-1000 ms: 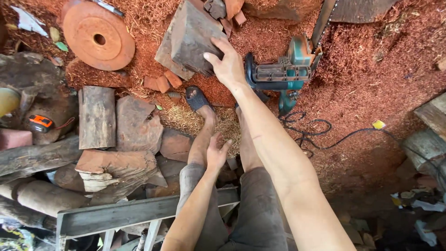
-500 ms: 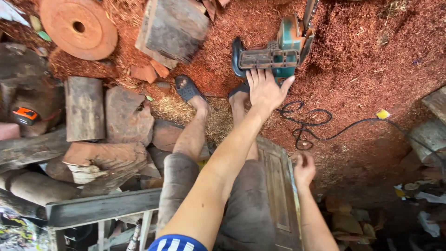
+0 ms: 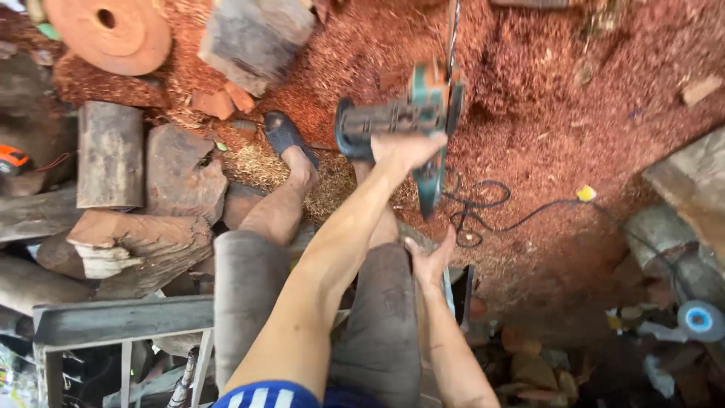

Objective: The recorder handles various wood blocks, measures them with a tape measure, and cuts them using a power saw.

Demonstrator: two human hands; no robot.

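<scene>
Chainsaw [image 3: 411, 125] hangs lifted off the sawdust [image 3: 544, 113], left hand [image 3: 404, 151] closed on its handle, while right hand [image 3: 430, 261] rests open on the knee for balance.

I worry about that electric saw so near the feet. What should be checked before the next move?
1. Firm grip on the chainsaw: cannot tell. The left hand is on it, but blur hides the fingers.
2. Right hand away from the saw: ok, it rests open by the thigh.
3. Feet clear: not ok, the sandalled foot is close beside the saw.
4. Cord clear: not ok, it lies looped in the sawdust right by the saw.
5. Space on the left: not ok, wood blocks crowd the leg.
</scene>
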